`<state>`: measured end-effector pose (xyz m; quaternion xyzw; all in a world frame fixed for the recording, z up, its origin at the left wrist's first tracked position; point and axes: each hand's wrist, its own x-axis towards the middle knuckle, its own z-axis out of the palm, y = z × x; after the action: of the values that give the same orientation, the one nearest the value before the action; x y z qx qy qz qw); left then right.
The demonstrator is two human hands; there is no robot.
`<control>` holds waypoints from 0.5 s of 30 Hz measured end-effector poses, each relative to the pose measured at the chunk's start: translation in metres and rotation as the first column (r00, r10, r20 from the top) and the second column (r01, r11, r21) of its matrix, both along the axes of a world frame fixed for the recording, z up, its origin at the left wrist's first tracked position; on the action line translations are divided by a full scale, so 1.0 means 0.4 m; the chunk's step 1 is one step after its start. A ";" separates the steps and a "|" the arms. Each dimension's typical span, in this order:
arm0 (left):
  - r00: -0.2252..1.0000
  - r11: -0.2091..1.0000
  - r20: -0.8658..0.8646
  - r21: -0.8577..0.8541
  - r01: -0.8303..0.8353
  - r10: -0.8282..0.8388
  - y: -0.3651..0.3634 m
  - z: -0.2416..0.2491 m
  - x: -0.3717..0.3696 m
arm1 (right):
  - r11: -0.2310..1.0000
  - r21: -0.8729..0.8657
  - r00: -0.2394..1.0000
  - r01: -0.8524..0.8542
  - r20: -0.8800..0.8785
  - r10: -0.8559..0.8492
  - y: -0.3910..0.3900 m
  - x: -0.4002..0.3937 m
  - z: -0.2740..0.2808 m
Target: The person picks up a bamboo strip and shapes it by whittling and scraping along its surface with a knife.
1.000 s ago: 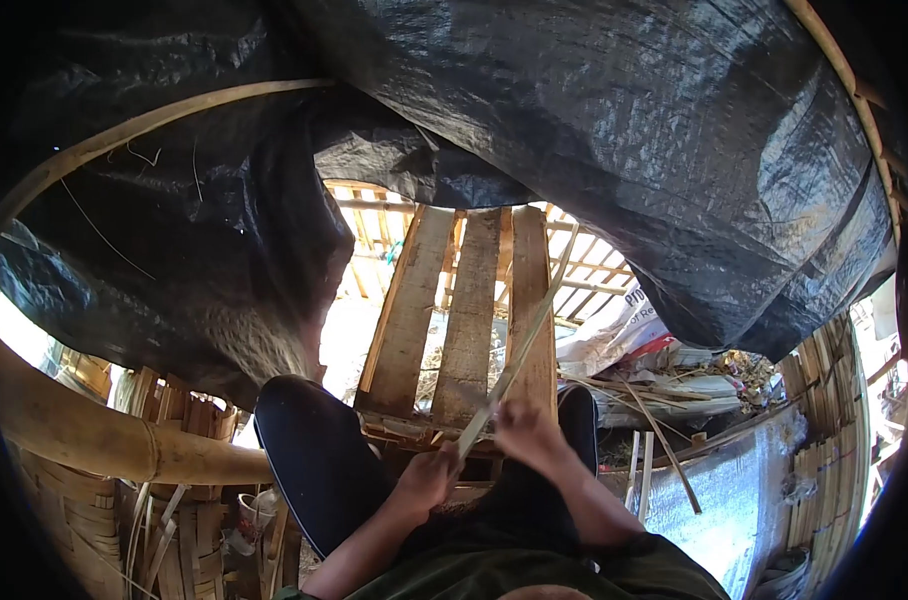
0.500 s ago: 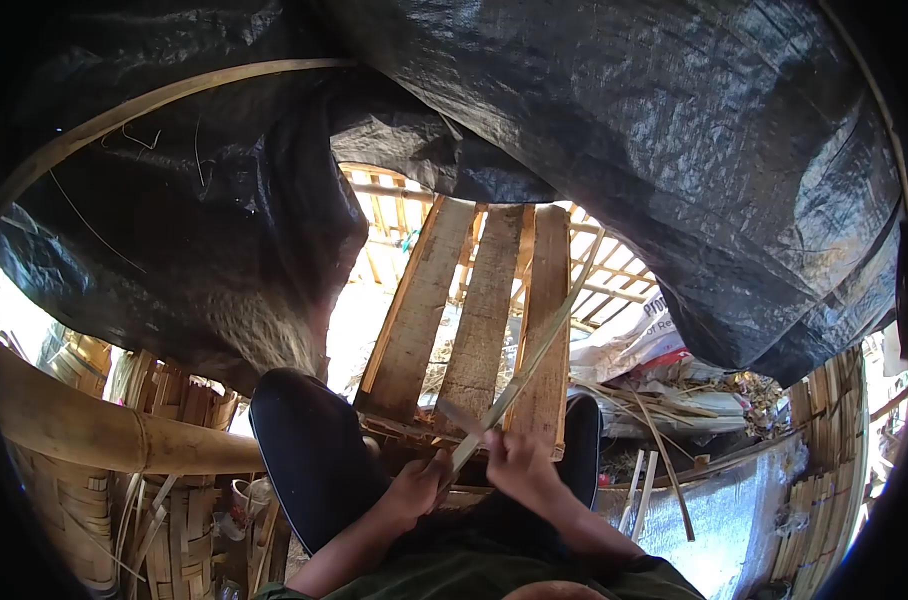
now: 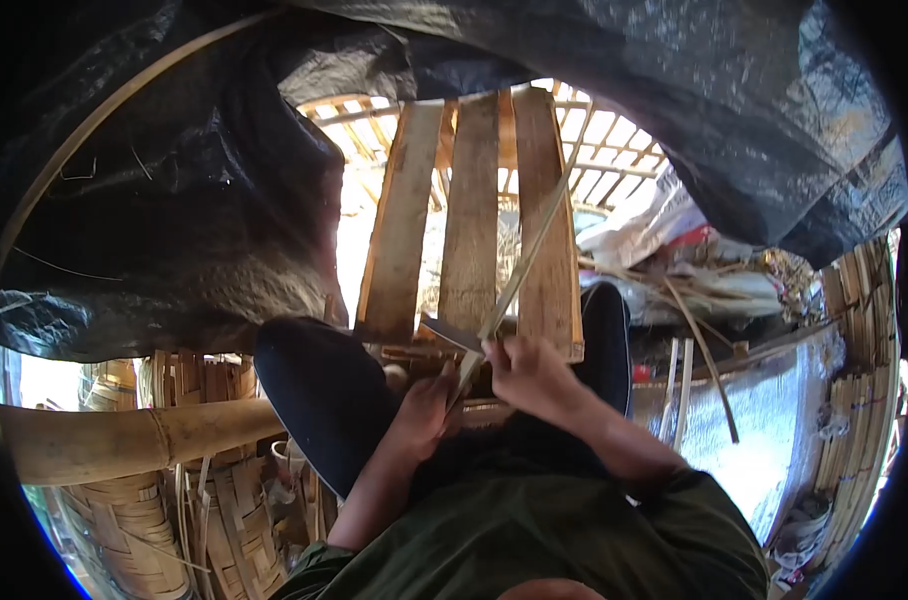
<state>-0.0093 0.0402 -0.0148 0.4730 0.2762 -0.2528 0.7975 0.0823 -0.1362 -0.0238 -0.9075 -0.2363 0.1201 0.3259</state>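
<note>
A long, pale bamboo strip (image 3: 534, 250) slants from my lap up over the right plank of a wooden bench (image 3: 471, 200). Its near end is in my left hand (image 3: 424, 410), whose fingers are closed around it. My right hand (image 3: 529, 375) is closed on a knife (image 3: 452, 334), with the blade pointing left across the strip. Where blade and strip cross, they look to be touching. The right fingers hide the knife's handle. Both hands are between my knees, just off the bench's near end.
A thick bamboo pole (image 3: 84, 440) runs across the left, above woven bamboo baskets (image 3: 124, 515). Dark tarpaulin (image 3: 164, 200) hangs at left and overhead. Right of the bench lie white sacks (image 3: 644, 225) and loose bamboo pieces (image 3: 702, 345). A stacked-strip wall (image 3: 854, 400) stands far right.
The view has tilted downward, so bench and hands appear higher and more of my shirt shows. My hands still hold the strip and knife, with the blade still across the strip.
</note>
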 end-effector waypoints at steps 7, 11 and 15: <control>0.999 0.993 -0.037 -0.114 -0.006 0.002 0.007 0.009 0.011 | 0.998 -0.017 0.966 -0.056 -0.252 0.050 0.014 0.011 0.110; 1.000 0.993 0.007 -0.120 0.001 -0.001 0.008 0.022 0.008 | 0.928 -0.372 0.977 -0.022 0.189 0.099 -0.003 0.080 0.084; 1.000 0.996 -0.026 -0.088 -0.010 0.008 0.016 0.015 0.010 | 0.952 -0.257 0.971 -0.163 0.131 0.202 0.013 0.021 0.055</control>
<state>-0.0052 0.0468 -0.0088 0.4329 0.2771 -0.2672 0.8151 0.0906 -0.1309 -0.0018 -0.9214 -0.3276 0.1068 0.1796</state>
